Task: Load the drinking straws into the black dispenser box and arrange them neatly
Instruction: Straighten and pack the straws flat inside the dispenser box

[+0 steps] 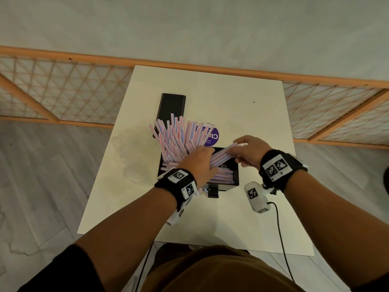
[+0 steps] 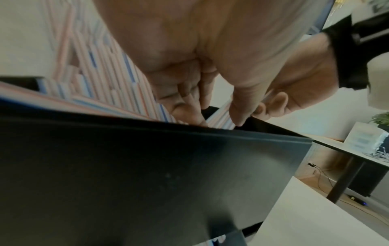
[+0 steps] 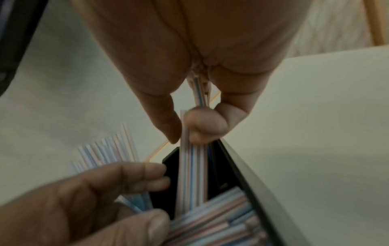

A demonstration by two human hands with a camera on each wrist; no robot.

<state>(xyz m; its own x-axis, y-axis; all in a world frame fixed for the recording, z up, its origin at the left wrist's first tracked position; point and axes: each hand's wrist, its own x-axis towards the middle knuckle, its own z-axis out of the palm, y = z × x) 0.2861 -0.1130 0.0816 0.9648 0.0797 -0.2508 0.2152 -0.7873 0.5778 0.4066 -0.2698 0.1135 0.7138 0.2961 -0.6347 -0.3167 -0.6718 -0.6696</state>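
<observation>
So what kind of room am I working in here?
Probably a home or small office room, not a shop: a small white table, grey wood-look floor, a wooden lattice screen and a desk with a plant.

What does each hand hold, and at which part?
Right hand pinches a small bunch of straws near one end; left hand grips the big bundle low down.

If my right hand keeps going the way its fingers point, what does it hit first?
Most likely the left hand, which sits just beyond the straw bundle that the right hand pinches over the black dispenser box; depth is unclear.
</observation>
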